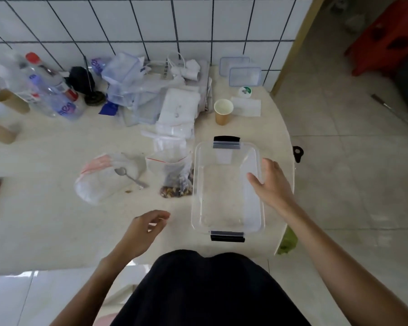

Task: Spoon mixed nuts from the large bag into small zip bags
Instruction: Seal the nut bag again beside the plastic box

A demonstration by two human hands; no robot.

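Clear zip bag of mixed nuts (174,182) at frame centre on pale tabletop (45,220), beside clear rectangular plastic container (226,222); right hand (272,182), fingers straight, touching container's right rim; left hand (143,231), fingers loosely curled, empty, lower centre.

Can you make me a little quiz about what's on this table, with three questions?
1. True or false: the spoon is in the person's left hand.
2. Which thing does the right hand touch? A) the paper cup B) the clear box C) a bottle
3. Fill in: the bag of nuts stands right beside the clear box, on its ___ side.

Key
1. False. The spoon rests on the stack of small bags, and the left hand holds nothing.
2. B. Its open fingers rest on the box's right rim.
3. Left.
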